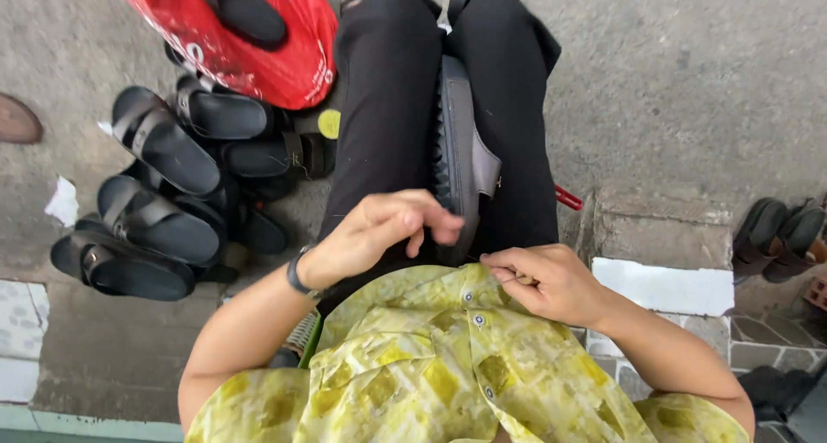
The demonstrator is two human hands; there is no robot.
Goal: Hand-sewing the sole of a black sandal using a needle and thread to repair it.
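A dark sandal (465,150) stands on its side, clamped between my knees in black trousers. My left hand (383,232) rests against the near end of the sandal, its fingers curled onto the sole's edge. My right hand (547,279) sits just right of it, close to my yellow patterned shirt, with thumb and forefinger pinched on something thin, perhaps a needle. A fine thread seems to run from those fingers toward the sandal, but it is too thin to be sure.
Several black sandals (159,198) lie piled on the concrete floor at my left. A red plastic bag (284,47) with a sandal on it lies beyond them. Another pair of dark sandals (780,232) lies at the right, next to a white-tiled step (668,284).
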